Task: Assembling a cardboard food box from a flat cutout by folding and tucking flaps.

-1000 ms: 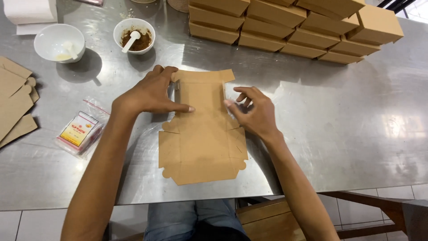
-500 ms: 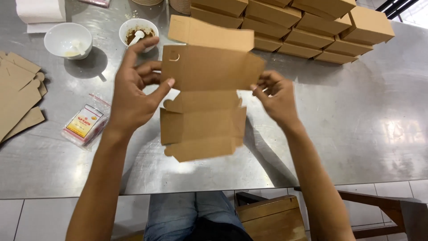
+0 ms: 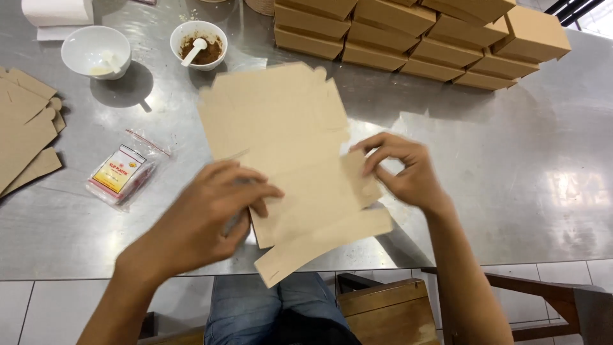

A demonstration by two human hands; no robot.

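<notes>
A flat brown cardboard box blank (image 3: 281,134) is lifted above the steel table (image 3: 498,166), tilted with its far end up. My left hand (image 3: 204,217) presses on its lower left part, fingers spread over the card and blurred with motion. My right hand (image 3: 402,169) pinches a side flap at the blank's right edge. The near flap hangs past the table's front edge over my lap.
Folded brown boxes (image 3: 434,38) are stacked in rows at the back. Two white bowls stand at the back left, one (image 3: 96,51) nearly empty, one (image 3: 199,43) with brown stuff and a spoon. Flat blanks (image 3: 22,134) lie at the left, beside a small plastic packet (image 3: 120,172).
The blank lay flat on the table, then was lifted and unfolded. Now it is turned over toward me, with my left hand on top and my right gripping the side flap.
</notes>
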